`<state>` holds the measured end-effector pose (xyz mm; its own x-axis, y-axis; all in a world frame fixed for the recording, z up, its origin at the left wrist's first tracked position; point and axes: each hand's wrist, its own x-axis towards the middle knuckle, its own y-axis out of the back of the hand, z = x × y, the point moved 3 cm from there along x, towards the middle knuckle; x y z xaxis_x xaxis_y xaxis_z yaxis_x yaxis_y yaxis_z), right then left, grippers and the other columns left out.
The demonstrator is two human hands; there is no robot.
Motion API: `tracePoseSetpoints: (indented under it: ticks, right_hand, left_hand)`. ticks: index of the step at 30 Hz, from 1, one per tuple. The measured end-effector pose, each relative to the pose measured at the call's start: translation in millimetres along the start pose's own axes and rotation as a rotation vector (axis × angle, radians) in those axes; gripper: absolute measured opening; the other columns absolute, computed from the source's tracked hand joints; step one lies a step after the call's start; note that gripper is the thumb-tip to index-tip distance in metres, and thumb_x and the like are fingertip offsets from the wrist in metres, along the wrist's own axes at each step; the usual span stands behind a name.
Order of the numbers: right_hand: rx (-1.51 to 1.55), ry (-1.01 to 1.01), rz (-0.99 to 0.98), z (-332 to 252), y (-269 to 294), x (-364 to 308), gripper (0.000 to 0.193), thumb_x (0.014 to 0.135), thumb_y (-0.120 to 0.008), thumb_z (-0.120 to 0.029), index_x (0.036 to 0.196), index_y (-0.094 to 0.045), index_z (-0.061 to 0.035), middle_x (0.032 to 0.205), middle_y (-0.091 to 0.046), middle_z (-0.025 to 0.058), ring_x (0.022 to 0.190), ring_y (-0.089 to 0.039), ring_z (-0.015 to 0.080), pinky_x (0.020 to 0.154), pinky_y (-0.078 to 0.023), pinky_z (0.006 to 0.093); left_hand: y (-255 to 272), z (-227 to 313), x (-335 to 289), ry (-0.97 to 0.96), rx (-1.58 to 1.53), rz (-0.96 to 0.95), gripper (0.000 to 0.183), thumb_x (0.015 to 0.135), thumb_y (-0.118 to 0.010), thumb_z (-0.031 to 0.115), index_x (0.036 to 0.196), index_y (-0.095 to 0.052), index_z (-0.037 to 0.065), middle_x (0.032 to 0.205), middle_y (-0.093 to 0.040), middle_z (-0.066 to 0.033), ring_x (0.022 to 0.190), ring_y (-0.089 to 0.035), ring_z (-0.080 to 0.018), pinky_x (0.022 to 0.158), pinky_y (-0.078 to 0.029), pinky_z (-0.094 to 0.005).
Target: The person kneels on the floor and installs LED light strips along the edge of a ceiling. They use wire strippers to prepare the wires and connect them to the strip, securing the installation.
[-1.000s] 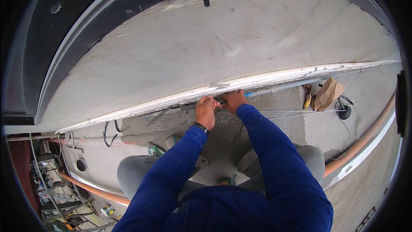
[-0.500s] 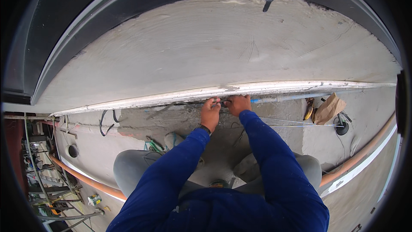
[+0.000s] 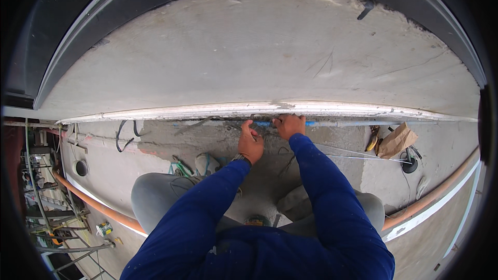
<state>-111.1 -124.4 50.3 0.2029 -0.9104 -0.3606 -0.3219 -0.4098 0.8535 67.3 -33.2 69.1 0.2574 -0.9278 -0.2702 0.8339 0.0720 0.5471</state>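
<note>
A thin blue pipe point(image 3: 265, 124) runs along the foot of the wall, under a white strip of trim point(image 3: 207, 112). My right hand point(image 3: 290, 126) is closed round this pipe, with blue showing on both sides of its fingers. Just to its left, my left hand point(image 3: 251, 144) is beside the pipe with its fingers curled in. Whatever those fingers may pinch is too small and dark to make out. Dark wire or cord lies around the pipe to the left of my hands.
At right lie a brown paper bag point(image 3: 397, 141), a black round tool point(image 3: 409, 165) with white string and a yellow-handled tool point(image 3: 372, 142). Green cord point(image 3: 180, 167) and a black cable loop point(image 3: 120, 137) sit at left. An orange pipe point(image 3: 98, 203) borders the ledge; scaffolding point(image 3: 57, 218) stands beyond.
My left hand has drawn a little away from the right one, so blue pipe now shows between them. My right hand stays on the pipe. The whole view has shifted slightly.
</note>
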Motion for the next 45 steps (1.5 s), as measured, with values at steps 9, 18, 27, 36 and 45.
tracePoseSetpoints:
  ticks: [9,18,27,36,45]
  right_hand:
    - [-0.068,-0.003,0.032,5,-10,5,0.038,0.1,-0.055,-0.047,0.102,-0.081,-0.0195,0.1,-0.079,0.0105,0.102,-0.071,0.0322,0.102,-0.036,0.0553]
    - [-0.019,0.018,0.065,-1,-4,1,0.036,0.098,-0.061,-0.049,0.102,-0.081,-0.0201,0.099,-0.078,0.0105,0.101,-0.072,0.0288,0.101,-0.038,0.0513]
    - [-0.048,0.122,0.126,5,-5,-7,0.037,0.088,-0.078,-0.04,0.119,-0.075,-0.0197,0.11,-0.077,0.0098,0.111,-0.068,0.0298,0.1,-0.04,0.0479]
    - [-0.027,0.229,0.042,9,-7,-9,0.042,0.086,-0.077,-0.029,0.127,-0.071,-0.0261,0.117,-0.073,0.0085,0.12,-0.064,0.0298,0.102,-0.04,0.0495]
    - [-0.031,0.152,-0.076,3,-1,-5,0.047,0.088,-0.073,-0.03,0.135,-0.068,-0.0273,0.123,-0.071,0.008,0.125,-0.062,0.0298,0.106,-0.038,0.0499]
  left_hand:
    - [-16,19,24,-0.449,0.116,-0.33,0.067,0.088,-0.053,-0.002,0.153,-0.049,0.009,0.159,-0.048,-0.0128,0.144,-0.048,-0.0327,0.116,-0.045,-0.0405]
    - [-40,-17,47,-0.275,0.02,-0.424,0.073,0.089,-0.054,0.001,0.159,-0.043,0.014,0.159,-0.05,-0.0155,0.146,-0.048,-0.0342,0.118,-0.042,-0.0425]
    - [-61,-30,60,-0.229,-0.093,-0.369,0.064,0.084,-0.061,0.002,0.147,-0.049,0.007,0.144,-0.062,-0.0181,0.133,-0.06,-0.0353,0.11,-0.048,-0.0423]
    - [-65,-36,67,-0.205,-0.127,-0.34,0.059,0.081,-0.063,-0.002,0.14,-0.053,0.003,0.135,-0.067,-0.02,0.132,-0.061,-0.036,0.11,-0.049,-0.0432]
    - [-70,-52,11,-0.152,-0.104,-0.139,0.034,0.088,-0.063,0.004,0.121,-0.055,0.006,0.111,-0.065,-0.0114,0.098,-0.068,-0.0307,0.086,-0.055,-0.0433]
